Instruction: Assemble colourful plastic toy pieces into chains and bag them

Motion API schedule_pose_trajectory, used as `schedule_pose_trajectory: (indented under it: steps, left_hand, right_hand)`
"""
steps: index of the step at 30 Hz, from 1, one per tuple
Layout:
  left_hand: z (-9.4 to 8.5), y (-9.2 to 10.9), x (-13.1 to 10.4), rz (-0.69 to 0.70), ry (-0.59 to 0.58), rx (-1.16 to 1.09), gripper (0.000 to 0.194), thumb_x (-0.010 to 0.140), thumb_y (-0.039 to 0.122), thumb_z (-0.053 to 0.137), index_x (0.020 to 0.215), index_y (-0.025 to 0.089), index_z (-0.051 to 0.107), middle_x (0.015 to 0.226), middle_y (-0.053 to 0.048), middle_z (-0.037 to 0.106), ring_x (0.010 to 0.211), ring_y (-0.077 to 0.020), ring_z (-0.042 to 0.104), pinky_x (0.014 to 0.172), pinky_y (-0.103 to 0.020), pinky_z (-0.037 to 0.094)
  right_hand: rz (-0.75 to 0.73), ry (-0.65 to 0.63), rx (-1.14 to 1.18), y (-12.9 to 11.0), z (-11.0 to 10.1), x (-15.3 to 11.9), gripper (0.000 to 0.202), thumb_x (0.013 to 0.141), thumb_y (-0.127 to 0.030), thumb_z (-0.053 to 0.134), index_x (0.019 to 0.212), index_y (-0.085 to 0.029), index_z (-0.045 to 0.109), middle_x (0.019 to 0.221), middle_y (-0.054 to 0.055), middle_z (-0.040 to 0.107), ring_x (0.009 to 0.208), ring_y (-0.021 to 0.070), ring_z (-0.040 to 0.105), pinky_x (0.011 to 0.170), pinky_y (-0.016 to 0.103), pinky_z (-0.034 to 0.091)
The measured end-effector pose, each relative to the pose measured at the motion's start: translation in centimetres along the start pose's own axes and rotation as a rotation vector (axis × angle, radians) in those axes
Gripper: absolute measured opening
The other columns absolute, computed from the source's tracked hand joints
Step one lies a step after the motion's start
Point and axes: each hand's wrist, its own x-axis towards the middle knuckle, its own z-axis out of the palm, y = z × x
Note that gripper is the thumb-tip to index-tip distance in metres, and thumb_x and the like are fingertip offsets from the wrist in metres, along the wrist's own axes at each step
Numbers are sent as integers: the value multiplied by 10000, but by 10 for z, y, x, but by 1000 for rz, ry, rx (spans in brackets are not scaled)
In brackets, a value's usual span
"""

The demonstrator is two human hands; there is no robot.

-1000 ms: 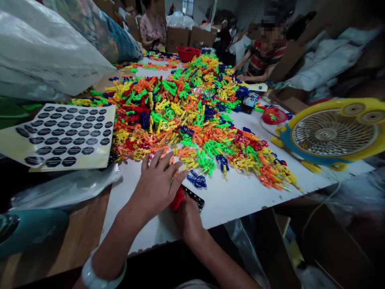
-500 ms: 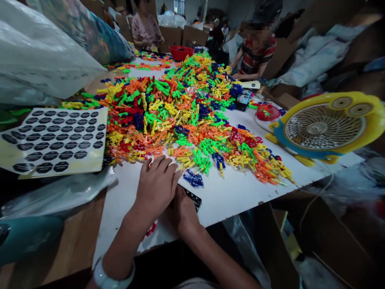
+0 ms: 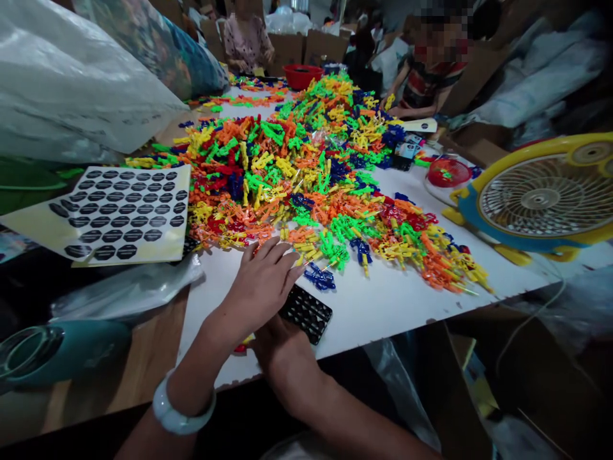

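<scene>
My left hand [image 3: 263, 275], a pale bracelet [image 3: 179, 409] on its wrist, lies with fingers stretched out at the front edge of a heap of small colourful plastic pieces [image 3: 282, 172]. Below it, my right hand [image 3: 285, 351] reaches leftward under the left wrist, its fingertips hidden. Beside both hands a black tray with rows of holes [image 3: 309, 313] rests on the white tabletop [image 3: 373, 306], partly covered by them. A red and yellow piece [image 3: 243, 346] shows just left of my right hand. Blue pieces [image 3: 320, 277] lie right of my left fingertips.
Sheets of black octagonal stickers [image 3: 131, 211] lie at the left, above a teal bottle [image 3: 71, 351]. A yellow and blue fan [image 3: 536, 198] stands at the right. Across the table, near a red basin [image 3: 302, 76], are two people [image 3: 246, 38]. A small red basket [image 3: 447, 172] sits near the fan.
My right hand has drawn back to the left, uncovering more of the black tray. My left hand stays by the heap's front edge. The whole view has shifted, so things sit further right.
</scene>
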Motion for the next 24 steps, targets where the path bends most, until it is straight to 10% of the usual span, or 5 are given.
schedule_pose_trajectory:
  steps: [5, 10, 18, 24]
  left_hand:
    - [-3, -7, 4, 47, -26, 25, 420, 977, 443, 309, 1242, 235, 560, 1434, -77, 492, 1383, -280, 352, 1122, -594, 208]
    - [2, -16, 4, 122, 13, 23, 424, 983, 416, 296, 1203, 210, 594, 1353, -68, 570, 1359, -256, 390, 1148, -517, 230]
    - [2, -15, 3, 103, 38, -56, 395, 985, 371, 304, 1142, 204, 625, 1228, -45, 643, 1257, -219, 489, 1138, -451, 271]
    - [-2, -12, 0, 71, 28, -65, 426, 987, 403, 275, 1148, 208, 617, 1236, -39, 638, 1275, -212, 469, 1150, -446, 244]
  right_hand:
    - [-92, -166, -199, -18, 6, 17, 211, 781, -47, 559, 962, -135, 622, 968, 133, 661, 831, 220, 623, 663, 307, 518]
    - [-157, -233, 3, 12, -18, -12, 251, 711, 1, 534, 906, -142, 604, 891, 107, 674, 766, 202, 625, 625, 265, 500]
    - [372, 52, 1147, 54, -28, -8, 148, 782, -255, 536, 907, -211, 471, 673, -18, 642, 606, 163, 643, 607, 276, 522]
    - [331, 188, 818, 51, -3, 7, 85, 729, -174, 531, 786, -213, 481, 596, -30, 570, 508, 139, 553, 495, 236, 432]
